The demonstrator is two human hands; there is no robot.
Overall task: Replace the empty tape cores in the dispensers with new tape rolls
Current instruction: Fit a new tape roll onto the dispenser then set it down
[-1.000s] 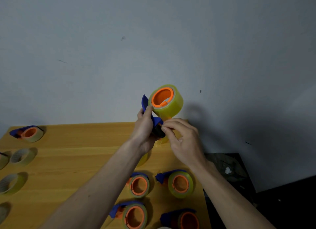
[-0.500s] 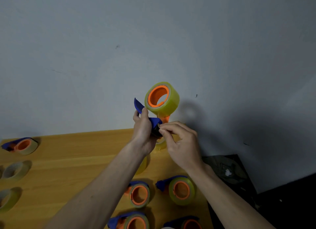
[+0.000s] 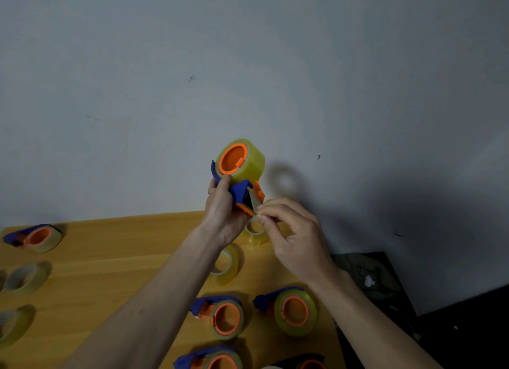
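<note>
Presently the left hand [image 3: 223, 214] holds a blue-and-orange dispenser [image 3: 239, 180] aloft above the counter [image 3: 91, 269], fingers curled round its body, a yellow tape roll [image 3: 248, 159] seated on its hub. Right hand [image 3: 296, 239] pinches the tape end [image 3: 254, 203] at the cutter. Loaded dispensers [image 3: 292, 312] and loose rolls [image 3: 226, 265] lie below.

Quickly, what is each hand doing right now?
Left hand: grips the raised tape dispenser.
Right hand: pinches the tape end at the dispenser's mouth.
</note>
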